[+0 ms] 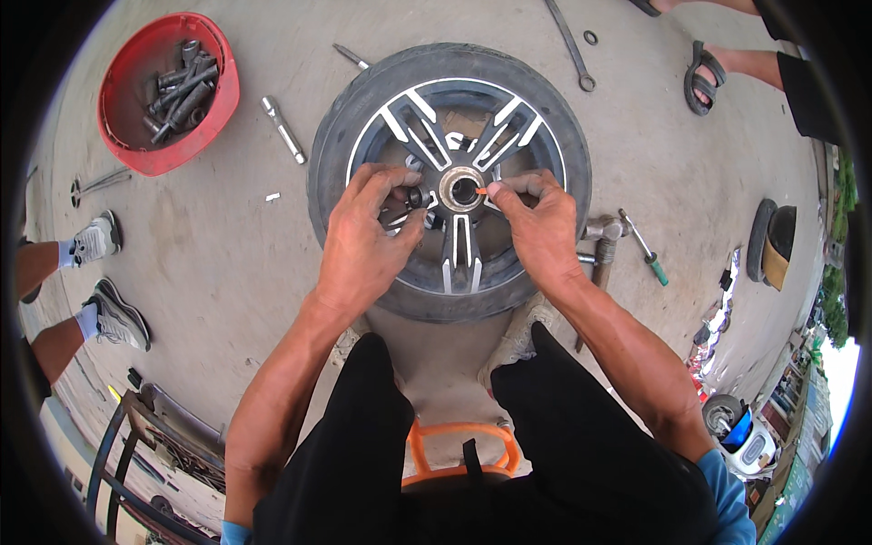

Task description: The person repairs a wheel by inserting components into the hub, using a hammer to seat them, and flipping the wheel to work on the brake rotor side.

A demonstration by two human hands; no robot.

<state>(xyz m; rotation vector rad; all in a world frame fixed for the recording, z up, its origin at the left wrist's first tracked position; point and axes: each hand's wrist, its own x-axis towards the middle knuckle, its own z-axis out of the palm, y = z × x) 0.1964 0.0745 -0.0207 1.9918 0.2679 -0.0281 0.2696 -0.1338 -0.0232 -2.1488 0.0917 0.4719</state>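
Observation:
A wheel (450, 304) with a black tyre and a black-and-silver spoked rim lies flat on the ground between my feet. At its centre is a metal hub (454, 174) with a dark round bore. My left hand (363, 245) is over the rim's left side, thumb and fingers closed on a small dark round part (419, 197); its exact kind is not clear. My right hand (545, 227) is at the hub's right edge. Its thumb and finger pinch a small orange piece (482, 191), whose tip reaches the bore and whose other end is hidden.
A red bowl-shaped container (232, 104) of sockets stands at the far left, with a steel socket tool (283, 130) beside it. A long wrench (570, 45) lies beyond the tyre. Right of it are a hammer (607, 229) and a green-handled screwdriver (645, 247). Other people's feet (123, 315) stand left and far right.

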